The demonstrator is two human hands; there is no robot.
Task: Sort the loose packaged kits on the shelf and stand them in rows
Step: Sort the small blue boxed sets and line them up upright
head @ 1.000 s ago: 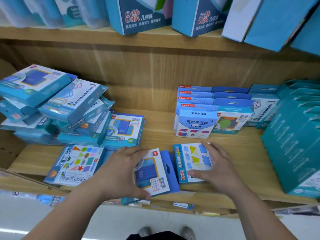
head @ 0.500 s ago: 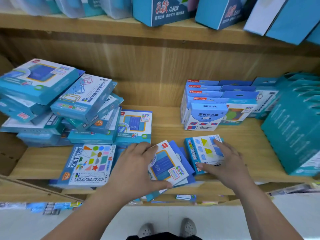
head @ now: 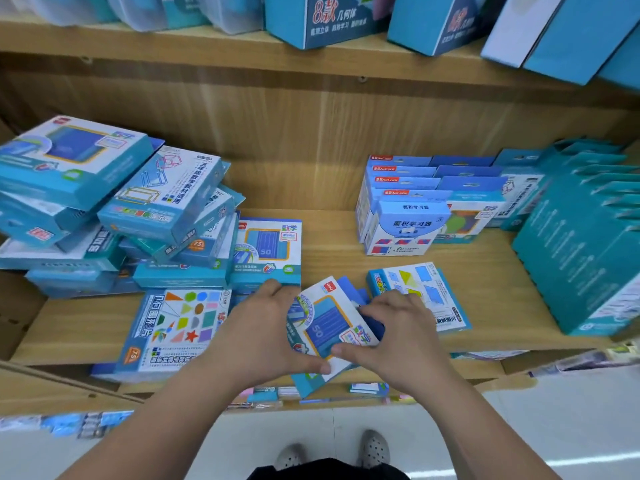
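Currently both my left hand (head: pixel 256 334) and right hand (head: pixel 398 337) grip the white-and-blue flat kit marked 50 (head: pixel 325 327), in front of the standing row of white-and-blue boxed kits (head: pixel 405 220). Few rows stand; left of that row, a jumbled heap of teal boxes (head: pixel 162 199) awaits sorting.

The left hand (head: pixel 256 334) covers the left edge of the 50 kit (head: pixel 329 327). The right hand (head: pixel 398 337) hides its right corner, most of the blue packs (head: pixel 348 285) beneath and part of the triangle kit (head: pixel 422 282). The top-shelf boxes (head: pixel 332 19) are cut by the upper edge, the pile (head: pixel 69 168) by the left edge, and the teal boxes (head: pixel 581 244) by the right. The goods (head: pixel 277 393) on the lower shelf are blurred.
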